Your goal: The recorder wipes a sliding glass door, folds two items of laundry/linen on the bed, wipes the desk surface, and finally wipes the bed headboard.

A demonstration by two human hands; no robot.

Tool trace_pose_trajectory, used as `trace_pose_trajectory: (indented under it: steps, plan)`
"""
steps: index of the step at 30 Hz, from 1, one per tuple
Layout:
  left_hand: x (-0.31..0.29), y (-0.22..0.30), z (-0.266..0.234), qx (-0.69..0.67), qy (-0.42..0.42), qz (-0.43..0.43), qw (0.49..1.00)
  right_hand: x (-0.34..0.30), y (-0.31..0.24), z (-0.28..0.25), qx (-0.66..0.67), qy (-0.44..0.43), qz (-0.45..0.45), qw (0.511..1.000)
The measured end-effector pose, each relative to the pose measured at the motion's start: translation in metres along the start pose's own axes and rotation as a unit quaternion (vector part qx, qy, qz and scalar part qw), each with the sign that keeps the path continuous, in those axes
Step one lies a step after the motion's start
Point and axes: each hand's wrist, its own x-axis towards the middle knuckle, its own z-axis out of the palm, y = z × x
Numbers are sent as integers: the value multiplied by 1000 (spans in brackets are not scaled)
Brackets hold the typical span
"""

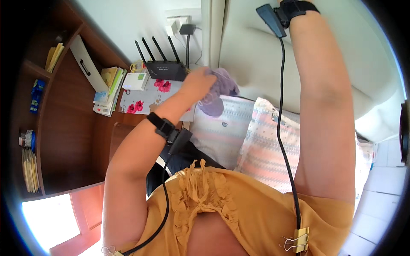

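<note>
My left hand is closed on a crumpled purple cloth. The cloth hangs in loose folds over the edge of the patterned bedding, beside the flowered table cover. Close behind it stands the cream padded headboard. My right arm reaches up along the headboard's right part, and its hand lies beyond the top edge of the picture. Black straps with small devices sit on both wrists, each with a cable running down toward my yellow top.
A black router with several antennas and a white box stand on the flowered cover. Plugs fill a wall socket above. On the left is a brown wooden shelf with books. A striped pillow lies on the bed.
</note>
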Motion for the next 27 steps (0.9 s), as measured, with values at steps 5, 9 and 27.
trace_pose_trajectory:
  steps: [5,9,27]
  plan:
    - [-10,12,-50,-438,56,-102,891,-18,-31,-34,101,-82,2,992]
    - [-25,50,-58,-530,82,-89,839,-124,-98,-40,235,-86,30,968]
    - [12,120,-41,121,173,339,917,-203,-66,-43,72,-117,49,989]
